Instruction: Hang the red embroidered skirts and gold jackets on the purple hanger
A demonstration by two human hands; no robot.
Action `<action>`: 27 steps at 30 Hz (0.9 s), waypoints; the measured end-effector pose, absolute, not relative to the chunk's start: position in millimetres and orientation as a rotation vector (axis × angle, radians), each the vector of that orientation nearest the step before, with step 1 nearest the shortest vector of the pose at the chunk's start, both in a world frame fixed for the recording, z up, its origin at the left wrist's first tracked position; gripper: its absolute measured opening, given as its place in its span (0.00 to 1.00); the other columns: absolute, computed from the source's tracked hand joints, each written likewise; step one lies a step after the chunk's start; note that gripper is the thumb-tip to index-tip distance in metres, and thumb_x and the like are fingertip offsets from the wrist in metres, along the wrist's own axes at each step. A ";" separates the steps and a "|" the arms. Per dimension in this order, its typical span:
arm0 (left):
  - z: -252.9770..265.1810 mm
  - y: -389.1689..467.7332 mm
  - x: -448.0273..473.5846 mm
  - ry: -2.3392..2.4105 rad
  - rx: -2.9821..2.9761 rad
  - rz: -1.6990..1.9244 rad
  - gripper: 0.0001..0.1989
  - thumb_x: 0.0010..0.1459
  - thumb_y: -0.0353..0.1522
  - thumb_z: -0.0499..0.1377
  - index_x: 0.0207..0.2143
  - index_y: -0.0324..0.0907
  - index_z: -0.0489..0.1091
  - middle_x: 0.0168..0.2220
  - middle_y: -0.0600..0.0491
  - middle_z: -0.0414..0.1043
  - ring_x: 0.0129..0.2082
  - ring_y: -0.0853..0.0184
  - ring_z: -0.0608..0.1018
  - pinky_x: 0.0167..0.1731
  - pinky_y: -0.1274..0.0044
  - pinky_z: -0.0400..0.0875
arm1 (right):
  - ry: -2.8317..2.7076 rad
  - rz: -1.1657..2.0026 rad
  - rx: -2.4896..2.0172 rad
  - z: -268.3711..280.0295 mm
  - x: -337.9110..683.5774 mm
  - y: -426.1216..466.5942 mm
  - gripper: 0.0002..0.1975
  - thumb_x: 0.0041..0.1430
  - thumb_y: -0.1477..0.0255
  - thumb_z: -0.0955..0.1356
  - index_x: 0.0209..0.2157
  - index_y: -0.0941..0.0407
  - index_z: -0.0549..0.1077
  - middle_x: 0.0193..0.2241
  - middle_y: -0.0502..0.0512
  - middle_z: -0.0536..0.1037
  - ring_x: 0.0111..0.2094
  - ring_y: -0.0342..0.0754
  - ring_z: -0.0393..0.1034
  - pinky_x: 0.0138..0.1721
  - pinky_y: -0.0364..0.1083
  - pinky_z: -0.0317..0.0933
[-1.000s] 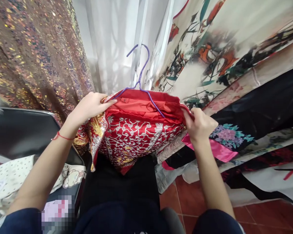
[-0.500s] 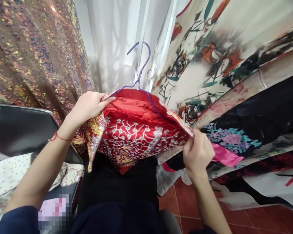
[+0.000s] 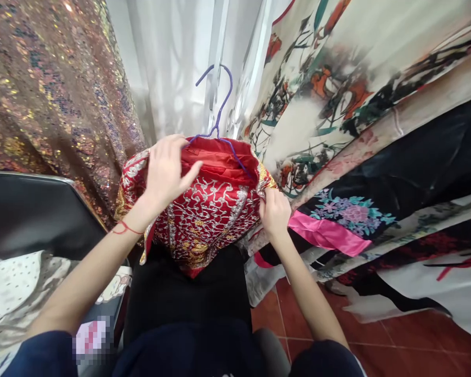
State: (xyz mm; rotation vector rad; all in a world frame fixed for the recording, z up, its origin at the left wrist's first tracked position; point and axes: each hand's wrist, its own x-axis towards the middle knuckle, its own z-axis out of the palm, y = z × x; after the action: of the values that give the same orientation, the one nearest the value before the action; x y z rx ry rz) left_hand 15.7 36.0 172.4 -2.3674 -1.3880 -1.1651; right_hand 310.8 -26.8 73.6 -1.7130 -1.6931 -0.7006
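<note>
A red jacket with silver and gold embroidery hangs over my lap on a purple wire hanger. Its red satin lining shows at the neck opening. My left hand lies over the jacket's left shoulder near the collar, fingers stretched and thumb held out. My right hand is closed on the front edge of the jacket on the right side. The lower arms of the hanger are hidden inside the jacket.
Sequinned cloth hangs at left, above a black chair with dotted fabric on it. To the right hang a painted-pattern garment and a black one with embroidered flowers. Red floor tiles lie below.
My left hand has let go of the collar edge and opened over the shoulder. My right hand has moved inward with the jacket's edge, so the neck opening is narrower.
</note>
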 end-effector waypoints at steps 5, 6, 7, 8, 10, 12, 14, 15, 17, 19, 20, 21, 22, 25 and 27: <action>187.8 35.1 62.0 -0.906 -2.703 -0.927 0.16 0.69 0.36 0.50 0.54 0.47 0.70 0.61 0.46 0.69 0.66 0.52 0.65 0.66 0.57 0.55 | -1.482 -0.483 -1.558 60.2 312.1 -44.7 0.12 0.64 0.70 0.60 0.45 0.56 0.70 0.34 0.60 0.72 0.35 0.55 0.67 0.40 0.54 0.64; 192.8 40.0 67.3 -0.848 -2.729 -0.880 0.15 0.68 0.36 0.51 0.53 0.47 0.71 0.59 0.46 0.70 0.65 0.51 0.65 0.65 0.56 0.56 | -1.447 -0.472 -1.545 57.1 311.6 -50.3 0.12 0.64 0.70 0.61 0.46 0.56 0.69 0.34 0.59 0.71 0.34 0.54 0.66 0.39 0.54 0.65; 197.1 46.3 71.1 -0.797 -2.738 -0.842 0.14 0.68 0.36 0.52 0.52 0.47 0.72 0.57 0.45 0.71 0.64 0.51 0.66 0.64 0.55 0.57 | -1.422 -0.471 -1.538 54.4 310.8 -56.2 0.12 0.64 0.71 0.61 0.46 0.56 0.69 0.34 0.58 0.71 0.34 0.54 0.66 0.39 0.54 0.65; 200.2 53.6 73.6 -0.754 -2.732 -0.820 0.13 0.67 0.37 0.53 0.50 0.47 0.72 0.55 0.45 0.72 0.62 0.50 0.67 0.63 0.54 0.59 | -1.419 -0.476 -1.534 52.3 309.7 -62.2 0.12 0.64 0.71 0.61 0.47 0.57 0.69 0.35 0.58 0.71 0.34 0.53 0.67 0.39 0.53 0.66; 201.6 69.7 75.6 -0.669 -2.693 -0.822 0.10 0.65 0.36 0.55 0.47 0.49 0.73 0.50 0.45 0.73 0.57 0.50 0.69 0.59 0.53 0.63 | -1.459 -0.494 -1.536 51.0 306.5 -74.3 0.14 0.64 0.73 0.60 0.49 0.57 0.68 0.37 0.60 0.72 0.38 0.54 0.69 0.42 0.54 0.67; 197.7 85.0 75.3 -0.559 -2.641 -0.871 0.08 0.64 0.34 0.55 0.43 0.49 0.74 0.45 0.47 0.72 0.52 0.53 0.71 0.56 0.53 0.64 | -1.519 -0.505 -1.540 54.8 303.1 -84.9 0.15 0.65 0.75 0.60 0.51 0.58 0.69 0.40 0.61 0.72 0.42 0.54 0.70 0.44 0.54 0.68; 191.5 96.6 74.8 -0.463 -2.593 -0.937 0.09 0.66 0.33 0.53 0.40 0.47 0.74 0.41 0.48 0.71 0.49 0.57 0.71 0.56 0.56 0.64 | -1.544 -0.517 -1.525 63.9 301.9 -92.9 0.14 0.65 0.76 0.60 0.50 0.58 0.70 0.40 0.60 0.74 0.41 0.53 0.71 0.44 0.52 0.69; 188.9 100.3 74.9 -0.439 -2.574 -0.971 0.10 0.66 0.33 0.52 0.39 0.46 0.74 0.40 0.48 0.70 0.48 0.58 0.71 0.56 0.57 0.64 | -1.539 -0.529 -1.511 70.1 302.8 -96.0 0.13 0.65 0.77 0.60 0.49 0.57 0.70 0.39 0.59 0.74 0.40 0.52 0.72 0.43 0.51 0.69; 186.5 103.1 76.1 -0.447 -2.548 -1.024 0.09 0.66 0.34 0.53 0.39 0.45 0.73 0.39 0.48 0.69 0.47 0.58 0.71 0.55 0.56 0.65 | -1.527 -0.568 -1.482 85.0 307.4 -101.4 0.10 0.66 0.76 0.61 0.45 0.57 0.72 0.36 0.57 0.75 0.37 0.50 0.73 0.40 0.49 0.70; 188.0 100.7 79.3 -0.488 -2.540 -1.032 0.07 0.64 0.33 0.55 0.40 0.46 0.73 0.39 0.48 0.70 0.47 0.56 0.70 0.54 0.54 0.66 | -1.517 -0.637 -1.455 101.7 313.0 -107.5 0.07 0.66 0.76 0.63 0.41 0.56 0.73 0.33 0.55 0.77 0.34 0.48 0.74 0.36 0.47 0.69; 189.7 98.4 81.8 -0.511 -2.539 -1.022 0.06 0.63 0.33 0.56 0.41 0.46 0.72 0.39 0.47 0.71 0.47 0.54 0.70 0.54 0.53 0.67 | -1.514 -0.679 -1.444 109.9 314.5 -111.3 0.06 0.66 0.76 0.64 0.40 0.56 0.73 0.32 0.54 0.77 0.33 0.48 0.74 0.35 0.46 0.69; 191.6 95.8 84.8 -0.535 -2.539 -1.008 0.06 0.62 0.33 0.57 0.41 0.46 0.72 0.40 0.46 0.71 0.47 0.53 0.70 0.54 0.52 0.67 | -1.506 -0.723 -1.435 117.2 314.3 -115.8 0.05 0.65 0.76 0.64 0.39 0.56 0.73 0.31 0.54 0.77 0.31 0.47 0.73 0.33 0.44 0.68; 193.1 93.5 88.3 -0.558 -2.538 -0.998 0.06 0.62 0.33 0.57 0.41 0.45 0.72 0.40 0.46 0.71 0.48 0.52 0.71 0.54 0.50 0.67 | -1.494 -0.765 -1.429 123.2 312.0 -120.6 0.05 0.65 0.76 0.65 0.39 0.56 0.73 0.31 0.53 0.77 0.30 0.46 0.73 0.32 0.44 0.67; 193.2 90.6 99.3 -0.624 -2.526 -1.045 0.06 0.63 0.33 0.57 0.41 0.41 0.71 0.41 0.46 0.71 0.50 0.52 0.73 0.56 0.47 0.64 | -1.467 -0.863 -1.429 129.7 292.4 -132.9 0.05 0.64 0.77 0.66 0.39 0.56 0.73 0.29 0.51 0.76 0.28 0.44 0.72 0.30 0.42 0.65; 189.2 93.0 105.1 -0.664 -2.514 -1.139 0.05 0.63 0.31 0.57 0.39 0.39 0.71 0.41 0.47 0.70 0.50 0.52 0.74 0.57 0.45 0.62 | -1.503 -0.887 -1.429 124.7 275.0 -134.9 0.06 0.64 0.77 0.65 0.41 0.55 0.72 0.28 0.51 0.76 0.27 0.44 0.72 0.29 0.42 0.64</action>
State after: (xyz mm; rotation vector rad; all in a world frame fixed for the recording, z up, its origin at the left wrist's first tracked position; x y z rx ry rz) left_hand 105.1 93.0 189.2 -2.5143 -0.6641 -1.1388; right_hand 275.0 -134.9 124.7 -1.4293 -1.5033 -0.8870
